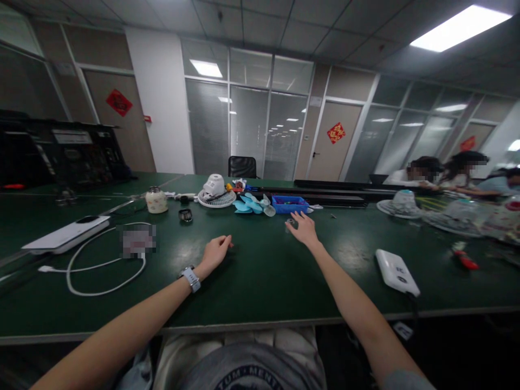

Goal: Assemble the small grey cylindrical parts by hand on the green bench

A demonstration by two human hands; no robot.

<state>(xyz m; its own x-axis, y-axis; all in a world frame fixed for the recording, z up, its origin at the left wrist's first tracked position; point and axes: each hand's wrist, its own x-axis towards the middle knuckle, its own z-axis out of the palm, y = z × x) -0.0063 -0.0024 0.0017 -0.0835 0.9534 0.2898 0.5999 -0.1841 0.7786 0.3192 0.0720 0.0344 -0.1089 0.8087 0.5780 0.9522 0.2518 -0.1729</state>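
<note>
Nearest first: the near edge of the green table (pixel 252 311) runs across in front of you. Toward its right end, a white handheld device (pixel 396 271) lies flat, a dark cable hanging from it over the edge. On the left, a white cable (pixel 73 287) lies in a loop, joined to a blurred item (pixel 137 239).

Your left hand (pixel 216 252) is over the middle of the table, a watch (pixel 190 277) at the wrist; its fingers are curled together, and you cannot tell whether they pinch anything. A red-ended object (pixel 467 260) lies well off toward the right end.

Your right hand (pixel 304 228) reaches farther, fingers spread, over a small clear piece (pixel 289 223) just short of the blue tray (pixel 290 205); touching or not, you cannot tell. Left of that, a white box (pixel 67 234) lies toward the table's left end, a dark round part (pixel 185 215) nearer the middle, a pale jar (pixel 156 200) upright just behind the part.

Toward the far edge: light-blue fan blades (pixel 248 203) beside the tray, a white fan housing (pixel 214 186) on its grille, long black bars (pixel 337 188). Beyond the far edge, a black chair (pixel 242 167); at far right, people (pixel 424 173) bent over the work surface.
</note>
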